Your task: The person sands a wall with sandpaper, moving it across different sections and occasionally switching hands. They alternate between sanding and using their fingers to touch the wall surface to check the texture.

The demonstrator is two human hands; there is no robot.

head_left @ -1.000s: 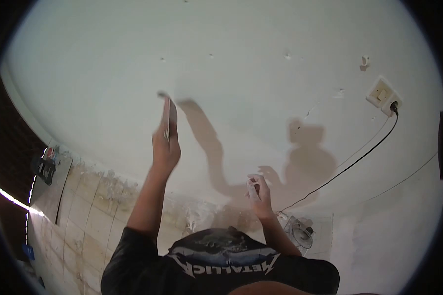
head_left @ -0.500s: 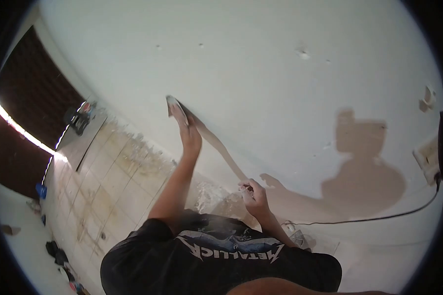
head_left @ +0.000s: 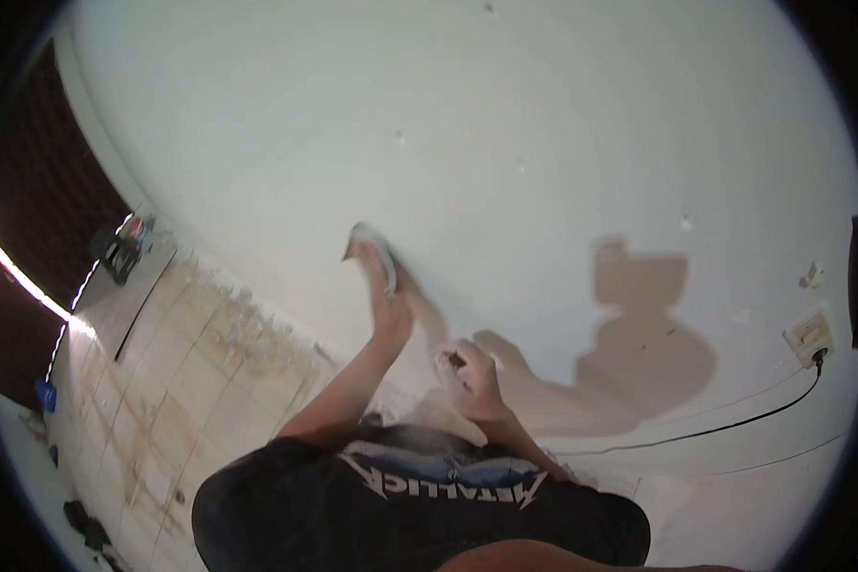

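White wall point(head_left: 505, 124) ahead: the left hand point(head_left: 391, 310), gripping a trowel point(head_left: 372, 250), has drawn it lower, while the right hand point(head_left: 469, 377) stays curled near it.

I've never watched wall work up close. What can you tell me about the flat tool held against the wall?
The tool is a thin, flat blade, pale and smeared whitish, possibly a putty knife; its material is unclear. The left hand grips its lower end, so any handle is hidden. It is tilted, its upper end leaning left, and seems to lie against the white wall, where it casts a shadow. The right hand is apart from it, lower down.
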